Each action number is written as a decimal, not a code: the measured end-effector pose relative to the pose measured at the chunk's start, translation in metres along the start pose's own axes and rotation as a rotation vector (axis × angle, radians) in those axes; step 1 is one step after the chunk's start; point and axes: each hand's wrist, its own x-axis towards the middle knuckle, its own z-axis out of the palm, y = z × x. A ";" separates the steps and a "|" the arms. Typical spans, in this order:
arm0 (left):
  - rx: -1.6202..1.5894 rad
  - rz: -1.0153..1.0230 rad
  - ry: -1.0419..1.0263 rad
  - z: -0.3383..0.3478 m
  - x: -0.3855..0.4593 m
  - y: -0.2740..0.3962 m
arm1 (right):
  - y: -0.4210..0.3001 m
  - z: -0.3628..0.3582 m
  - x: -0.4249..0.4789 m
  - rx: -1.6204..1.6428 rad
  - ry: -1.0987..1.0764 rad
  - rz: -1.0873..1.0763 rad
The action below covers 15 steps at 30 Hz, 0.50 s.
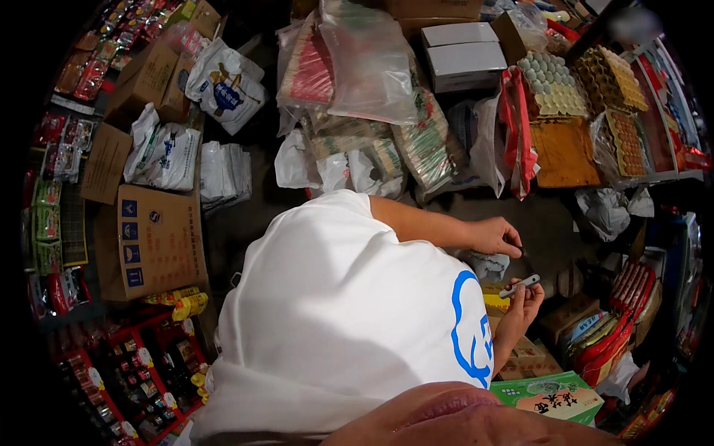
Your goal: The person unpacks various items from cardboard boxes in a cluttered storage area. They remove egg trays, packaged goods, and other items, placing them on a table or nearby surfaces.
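My left hand (494, 235) reaches out past my white shirt (357, 312), palm down. Its thumb and fingertips pinch a small dark thing (521, 252), too small to name. Below it in the picture, my right hand (525, 306) grips a slim grey handheld tool (520, 286) with dark round spots, perhaps a knife handle. The two hands are apart. A crumpled grey cloth (488, 265) lies under and beside them, close to the shirt. My right forearm is partly hidden by my body and face.
Bundled sticks in plastic (427, 134) and a white carton (464, 56) lie at the top. Egg trays (552, 83) stand at upper right, a green printed box (549, 397) at lower right. Cardboard cartons (159, 245) and red display racks (131, 368) line the left.
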 end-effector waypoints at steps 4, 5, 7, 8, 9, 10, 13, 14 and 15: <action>0.061 -0.096 0.072 -0.007 0.004 -0.006 | 0.000 0.006 0.002 0.067 -0.023 0.064; 0.078 -0.097 0.072 -0.010 0.003 -0.005 | -0.001 0.008 0.003 0.068 0.015 0.080; 0.038 -0.064 0.053 0.006 0.005 -0.010 | 0.000 -0.004 0.006 -0.264 0.058 0.092; 0.029 -0.064 0.058 0.001 0.003 -0.010 | 0.006 -0.003 0.012 -0.219 -0.014 0.102; 0.020 -0.127 0.072 -0.005 -0.011 -0.003 | 0.013 0.006 0.012 -0.102 -0.099 0.070; 0.015 -0.180 0.082 -0.008 -0.015 0.003 | 0.014 0.011 0.014 -0.092 -0.084 0.045; -0.027 -0.230 0.078 -0.002 -0.005 0.006 | 0.010 0.003 0.019 -0.169 -0.068 0.005; -0.040 -0.242 0.081 0.002 0.000 0.014 | 0.013 -0.004 0.018 -0.178 -0.061 -0.015; 0.034 -0.186 0.044 -0.002 0.010 0.017 | 0.015 -0.009 0.020 -0.226 -0.085 -0.080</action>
